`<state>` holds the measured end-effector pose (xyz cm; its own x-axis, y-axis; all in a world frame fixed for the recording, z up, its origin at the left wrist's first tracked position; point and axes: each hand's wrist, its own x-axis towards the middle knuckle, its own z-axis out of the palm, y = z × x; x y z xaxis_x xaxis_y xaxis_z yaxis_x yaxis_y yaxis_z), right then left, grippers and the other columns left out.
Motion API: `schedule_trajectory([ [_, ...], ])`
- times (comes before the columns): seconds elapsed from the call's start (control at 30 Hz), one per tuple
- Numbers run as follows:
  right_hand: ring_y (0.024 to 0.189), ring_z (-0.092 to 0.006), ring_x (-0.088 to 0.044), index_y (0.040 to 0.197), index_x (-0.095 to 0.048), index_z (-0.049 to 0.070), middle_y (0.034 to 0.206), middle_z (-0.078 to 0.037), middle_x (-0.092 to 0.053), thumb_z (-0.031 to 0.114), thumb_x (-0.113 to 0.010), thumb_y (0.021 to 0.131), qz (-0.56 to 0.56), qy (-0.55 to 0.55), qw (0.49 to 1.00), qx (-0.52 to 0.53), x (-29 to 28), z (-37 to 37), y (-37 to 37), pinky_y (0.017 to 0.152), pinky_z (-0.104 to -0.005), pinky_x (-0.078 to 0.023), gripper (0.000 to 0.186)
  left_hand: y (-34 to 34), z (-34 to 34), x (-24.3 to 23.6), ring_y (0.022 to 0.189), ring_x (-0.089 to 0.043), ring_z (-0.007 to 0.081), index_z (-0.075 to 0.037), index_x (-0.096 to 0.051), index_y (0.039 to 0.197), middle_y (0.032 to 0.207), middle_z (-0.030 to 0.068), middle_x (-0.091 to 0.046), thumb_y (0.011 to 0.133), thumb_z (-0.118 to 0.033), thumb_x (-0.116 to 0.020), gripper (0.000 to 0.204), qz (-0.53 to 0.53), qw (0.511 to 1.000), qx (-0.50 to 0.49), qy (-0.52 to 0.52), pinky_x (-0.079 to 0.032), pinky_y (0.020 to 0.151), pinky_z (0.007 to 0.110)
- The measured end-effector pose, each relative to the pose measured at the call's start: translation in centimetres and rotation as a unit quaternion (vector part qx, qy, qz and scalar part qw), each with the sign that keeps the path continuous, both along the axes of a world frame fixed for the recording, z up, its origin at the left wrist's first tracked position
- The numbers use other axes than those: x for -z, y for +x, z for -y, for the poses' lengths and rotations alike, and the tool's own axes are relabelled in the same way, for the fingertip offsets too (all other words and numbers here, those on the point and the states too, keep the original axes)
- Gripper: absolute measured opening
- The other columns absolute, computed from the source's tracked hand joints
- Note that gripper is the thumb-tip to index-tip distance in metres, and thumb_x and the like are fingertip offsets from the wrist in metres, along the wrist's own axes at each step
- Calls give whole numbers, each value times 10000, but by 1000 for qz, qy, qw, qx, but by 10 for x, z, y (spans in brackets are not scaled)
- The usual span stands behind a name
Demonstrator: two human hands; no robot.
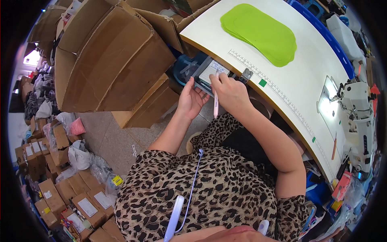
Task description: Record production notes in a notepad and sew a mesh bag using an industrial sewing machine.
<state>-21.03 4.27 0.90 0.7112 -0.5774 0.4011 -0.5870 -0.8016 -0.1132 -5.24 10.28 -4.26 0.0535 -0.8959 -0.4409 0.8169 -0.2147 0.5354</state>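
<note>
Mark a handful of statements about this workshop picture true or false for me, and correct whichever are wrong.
1. The right hand holds a slim pale-pink pen. True.
2. The left hand rests on the flat, rounded lime-green pieces. False: it is at the edge of the grey open-topped tray.
3. The lime-green pieces lie stacked on the smooth white tabletop. True.
4. The white sewing machine stands left of those pieces. False: it stands to their right.
5. The person wears leopard-print fabric clothing. True.
</note>
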Motion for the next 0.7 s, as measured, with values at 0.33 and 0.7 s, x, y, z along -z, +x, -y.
schedule_trajectory([
  [0.33, 699, -222, -701, 847, -641, 73, 808, -91, -676, 152, -654, 772, -99, 52, 993, 36, -11, 22, 16, 583, -306, -550, 109, -5, 3, -5, 983, -603, 215, -103, -523, 1231, 1107, 83, -629, 978, -460, -459, 442, 13, 1000, -13, 0, -484, 804, 382],
  [0.7, 632, -277, -675, 891, -628, 53, 704, -108, -667, 134, -628, 812, 94, 141, 985, 13, -58, 14, -16, 582, -378, -540, 113, -1, 3, 2, 1060, -541, 181, -128, -504, 1265, 1197, 55, -569, 942, -587, -441, 565, 6, 1000, 8, -6, -432, 874, 347],
])
